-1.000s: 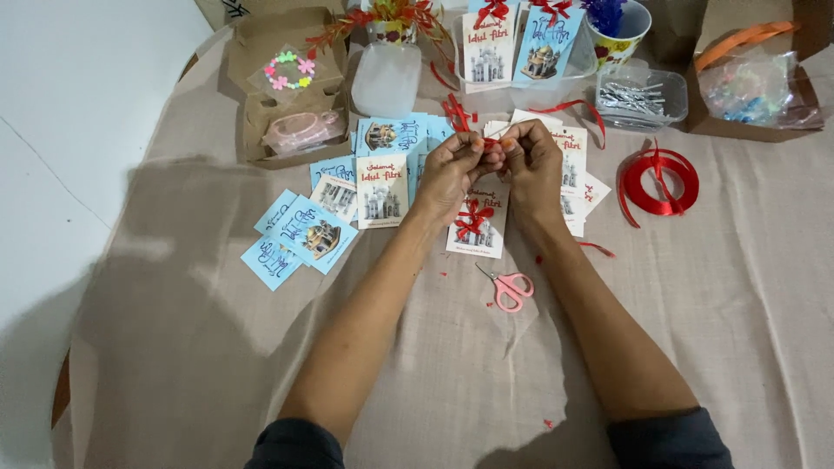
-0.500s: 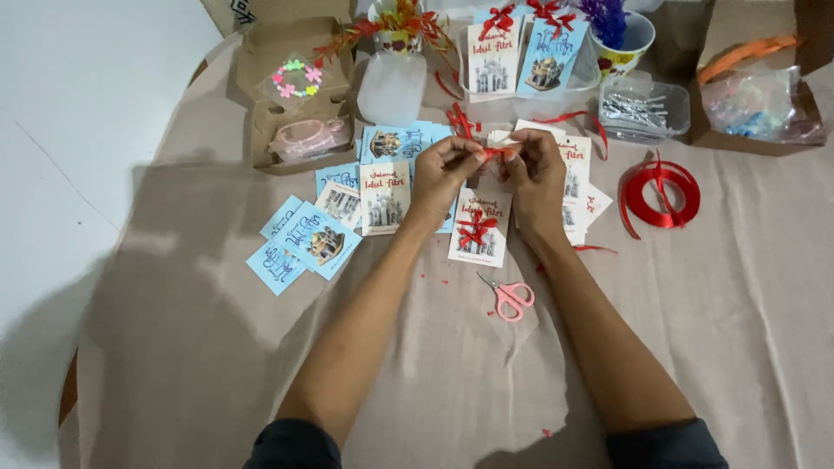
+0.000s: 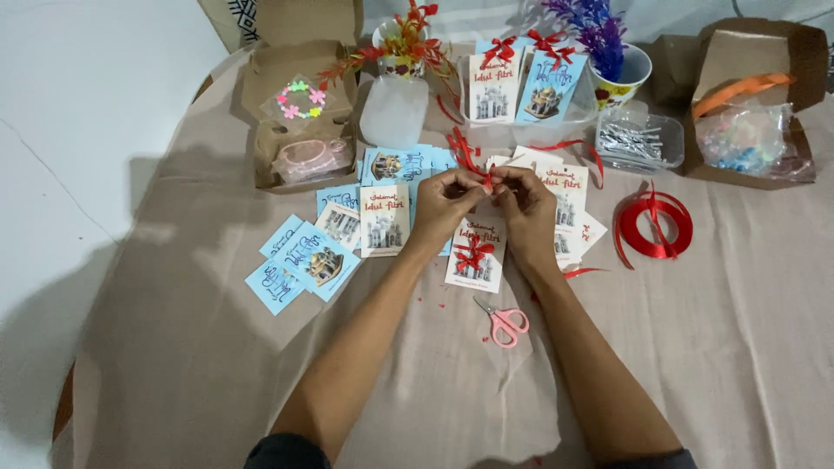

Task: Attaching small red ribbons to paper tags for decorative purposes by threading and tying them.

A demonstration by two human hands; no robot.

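Pinching a short piece of thin red ribbon (image 3: 488, 180) between them, the left hand (image 3: 445, 206) and the right hand (image 3: 523, 201) meet above the middle of the table (image 3: 417, 382), which is covered in a beige cloth; the fingers of both hands are closed narrowly on the ribbon, thumbs and forefingers touching it from either side. Compared with a second ago, the hands have stayed at the same spot over the cards and the ribbon is still held between them, only the fingertips have drawn closer together. Directly under the wrists lies a cream greeting card with a red bow on it (image 3: 474, 254), and just beside the left hand lies a cream card with a mosque picture (image 3: 384, 220), unmoved since before. Several light blue cards (image 3: 301, 260) are fanned out further to the left. Small pink-handled scissors (image 3: 504, 323) lie on the cloth between the forearms, near the right arm. A loose coil of red ribbon (image 3: 653, 227) sits to the right, well apart from the hands. At the far edge stand two finished cards with red bows (image 3: 521, 84), a clear plastic tray of silver pins (image 3: 638, 139) and an open brown cardboard box holding a pink item (image 3: 304, 130).
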